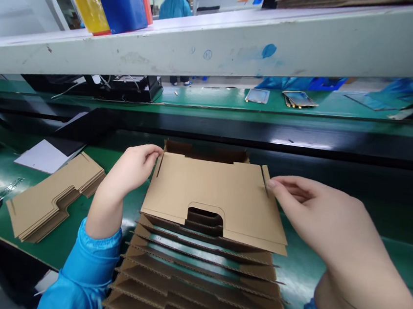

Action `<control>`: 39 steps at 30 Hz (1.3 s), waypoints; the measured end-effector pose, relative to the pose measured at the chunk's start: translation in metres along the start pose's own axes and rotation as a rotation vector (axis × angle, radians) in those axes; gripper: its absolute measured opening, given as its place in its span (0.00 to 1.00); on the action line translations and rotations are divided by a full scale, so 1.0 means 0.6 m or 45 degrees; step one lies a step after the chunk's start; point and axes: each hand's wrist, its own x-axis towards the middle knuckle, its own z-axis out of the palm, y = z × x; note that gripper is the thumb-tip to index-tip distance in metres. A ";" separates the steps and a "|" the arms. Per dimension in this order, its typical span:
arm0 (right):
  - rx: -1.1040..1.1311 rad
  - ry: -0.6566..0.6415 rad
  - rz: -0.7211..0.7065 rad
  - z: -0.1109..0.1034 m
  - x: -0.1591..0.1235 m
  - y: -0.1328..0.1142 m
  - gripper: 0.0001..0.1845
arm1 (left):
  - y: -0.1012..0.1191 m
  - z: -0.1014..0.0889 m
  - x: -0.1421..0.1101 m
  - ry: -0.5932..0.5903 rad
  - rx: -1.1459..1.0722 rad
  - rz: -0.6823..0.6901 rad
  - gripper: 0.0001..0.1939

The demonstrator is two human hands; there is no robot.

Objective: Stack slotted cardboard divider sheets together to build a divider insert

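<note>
A flat cardboard divider (207,184) with a notch in its near edge leans across the far end of a slotted cardboard frame. My left hand (139,166) pinches the divider's upper left corner. At its upper right, by a narrow slit, the fingertips of my right hand (300,194) are closed on the edge. Nearer to me, several more dividers (200,284) stand in a row across the frame, their ends poking out past the side walls. The far wall (206,152) of the frame rises behind the held divider.
A stack of notched cardboard pieces (52,197) lies on the green bench at left, beside black and white sheets (46,155). Above runs a white shelf (218,42) bearing coloured bins (121,5). Flat panels (299,99) lie beyond; a person in blue (175,4) is in the background.
</note>
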 end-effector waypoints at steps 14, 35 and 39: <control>0.028 -0.082 0.088 0.014 0.028 0.005 0.34 | -0.035 0.011 0.025 -0.023 0.072 -0.032 0.18; 0.006 0.013 0.028 0.010 0.011 -0.010 0.33 | -0.042 0.030 0.031 -0.023 -0.028 0.031 0.16; -0.039 -0.141 0.041 0.008 0.015 -0.007 0.32 | -0.034 0.032 0.030 -0.051 0.005 0.030 0.16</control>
